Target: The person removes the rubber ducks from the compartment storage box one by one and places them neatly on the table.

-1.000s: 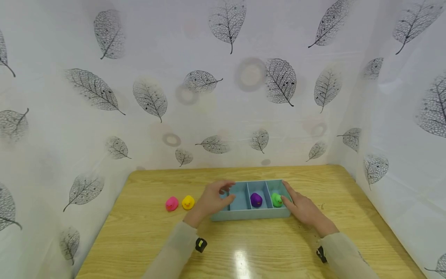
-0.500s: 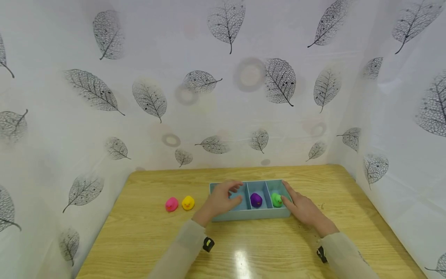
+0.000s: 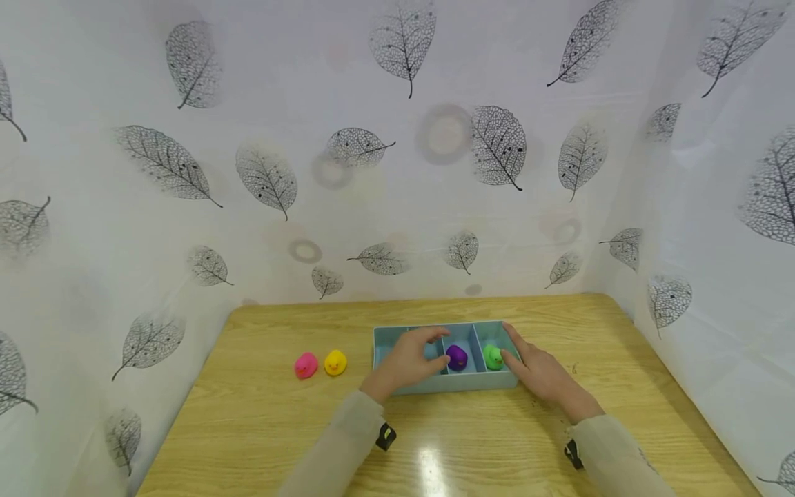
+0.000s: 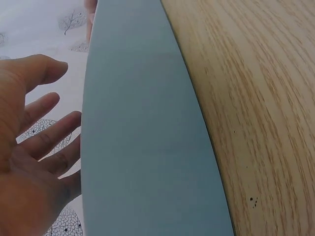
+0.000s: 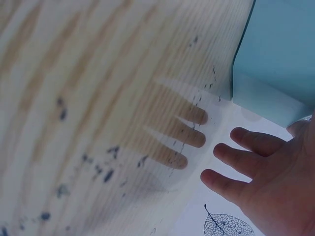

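A pale blue divided box (image 3: 456, 382) lies on the wooden table in the head view. In it sit a purple rubber duck (image 3: 457, 357) and, one compartment to the right, a green rubber duck (image 3: 493, 356). My left hand (image 3: 406, 362) hovers over the box's left part, thumb and fingers apart, their tips close to the purple duck; contact cannot be told. In the left wrist view its fingers (image 4: 51, 135) are spread beside the box wall. My right hand (image 3: 543, 373) rests at the box's right end, thumb near the green duck; its fingers (image 5: 236, 160) look fairly straight.
A pink rubber duck (image 3: 306, 365) and a yellow rubber duck (image 3: 335, 362) stand on the table (image 3: 267, 428), left of the box. White sheeting (image 3: 397, 207) with a leaf print encloses the back and sides.
My left hand has moved right across the box, from its left compartments to beside the purple duck. The right hand, the box and the ducks have stayed put.
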Motion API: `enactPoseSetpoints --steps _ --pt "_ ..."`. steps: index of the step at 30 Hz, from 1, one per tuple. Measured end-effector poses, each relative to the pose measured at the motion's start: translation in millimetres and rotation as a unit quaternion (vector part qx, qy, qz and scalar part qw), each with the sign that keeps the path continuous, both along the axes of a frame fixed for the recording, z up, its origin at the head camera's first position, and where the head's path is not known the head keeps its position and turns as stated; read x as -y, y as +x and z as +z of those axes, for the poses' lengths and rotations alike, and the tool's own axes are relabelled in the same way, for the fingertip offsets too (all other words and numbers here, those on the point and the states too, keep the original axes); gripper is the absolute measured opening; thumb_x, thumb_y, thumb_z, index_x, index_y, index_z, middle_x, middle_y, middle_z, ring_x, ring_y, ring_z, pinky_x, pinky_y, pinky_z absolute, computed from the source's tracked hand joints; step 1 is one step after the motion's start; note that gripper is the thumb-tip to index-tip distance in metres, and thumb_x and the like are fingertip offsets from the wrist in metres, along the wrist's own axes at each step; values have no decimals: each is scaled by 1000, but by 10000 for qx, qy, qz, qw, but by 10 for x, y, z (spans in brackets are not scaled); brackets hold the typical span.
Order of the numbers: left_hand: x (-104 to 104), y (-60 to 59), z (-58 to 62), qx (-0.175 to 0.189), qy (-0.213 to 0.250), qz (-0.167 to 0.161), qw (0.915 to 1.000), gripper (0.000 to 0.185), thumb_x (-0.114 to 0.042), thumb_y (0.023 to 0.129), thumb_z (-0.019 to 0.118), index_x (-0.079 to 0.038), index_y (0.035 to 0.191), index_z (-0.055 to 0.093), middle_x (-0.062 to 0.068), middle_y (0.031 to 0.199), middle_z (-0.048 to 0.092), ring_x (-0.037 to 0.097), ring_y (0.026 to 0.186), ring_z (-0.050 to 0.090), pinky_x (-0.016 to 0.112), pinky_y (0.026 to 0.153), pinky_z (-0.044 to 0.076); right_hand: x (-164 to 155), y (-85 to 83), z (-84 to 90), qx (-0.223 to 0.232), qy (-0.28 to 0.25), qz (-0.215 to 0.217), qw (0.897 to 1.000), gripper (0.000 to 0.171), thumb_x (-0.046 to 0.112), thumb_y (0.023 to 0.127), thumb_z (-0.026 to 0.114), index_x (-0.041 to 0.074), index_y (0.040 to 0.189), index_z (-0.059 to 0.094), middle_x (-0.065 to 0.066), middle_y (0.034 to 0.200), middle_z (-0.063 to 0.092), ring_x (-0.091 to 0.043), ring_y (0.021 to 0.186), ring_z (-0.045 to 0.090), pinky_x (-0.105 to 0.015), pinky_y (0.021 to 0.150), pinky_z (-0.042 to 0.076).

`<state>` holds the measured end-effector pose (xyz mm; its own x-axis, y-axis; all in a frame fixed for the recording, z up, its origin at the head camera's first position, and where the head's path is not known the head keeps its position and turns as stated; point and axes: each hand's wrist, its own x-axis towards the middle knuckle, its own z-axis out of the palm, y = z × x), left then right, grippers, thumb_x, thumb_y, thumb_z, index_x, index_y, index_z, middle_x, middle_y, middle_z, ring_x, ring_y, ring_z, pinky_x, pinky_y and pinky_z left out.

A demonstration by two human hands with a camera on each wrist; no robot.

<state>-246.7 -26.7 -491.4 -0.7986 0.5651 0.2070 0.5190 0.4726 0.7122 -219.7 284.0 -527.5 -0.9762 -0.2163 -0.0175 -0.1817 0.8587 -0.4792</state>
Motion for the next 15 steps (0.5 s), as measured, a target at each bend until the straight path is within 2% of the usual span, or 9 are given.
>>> enactPoseSetpoints --steps 7,15 --pt "-126 -9 -59 0 -459 86 9989 52 -22 97 75 -9 146 60 6 146 66 26 136 61 43 115 50 -1 -4 -1 -17 -1 14 10000 73 57 112 32 20 171 11 -33 159 44 -59 139 49 -73 111 41" --pt "-221 -15 -112 37 -488 35 9988 53 -18 95 78 -8 144 61 9 145 66 29 138 60 45 118 48 0 2 -15 -36 -28 17 10000 72 56 112 33 19 171 12 -34 158 44 -58 137 52 -72 110 43"
